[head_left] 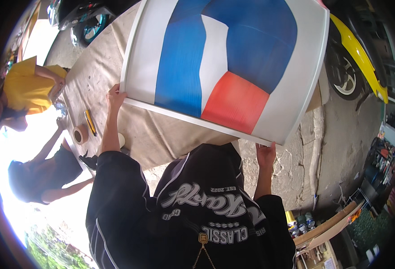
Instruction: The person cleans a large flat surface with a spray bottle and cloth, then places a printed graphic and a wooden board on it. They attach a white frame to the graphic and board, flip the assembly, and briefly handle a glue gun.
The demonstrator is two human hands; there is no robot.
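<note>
A large white-framed picture [179, 67] with blue and red shapes on a pale ground is held up in front of me, above the cloth-covered table. My left hand [116, 96] grips the frame at its near left corner, fingers closed around the edge. Near the right end of the front edge, my right hand [265, 154] holds the frame from below, its thumb and fingers pinching the rim. The picture's far edge runs out of the top of the view. Something pinkish shows at its far right corner, too little to name.
On the wrinkled tan cloth [148, 139] lie a yellow utility knife [90, 123] and a tape roll [80, 134]. Two people, in a yellow shirt [24, 87] and a dark shirt [45, 177], are at the left. A yellow motorcycle [361, 60] stands right; another motorcycle [83, 20] stands far left.
</note>
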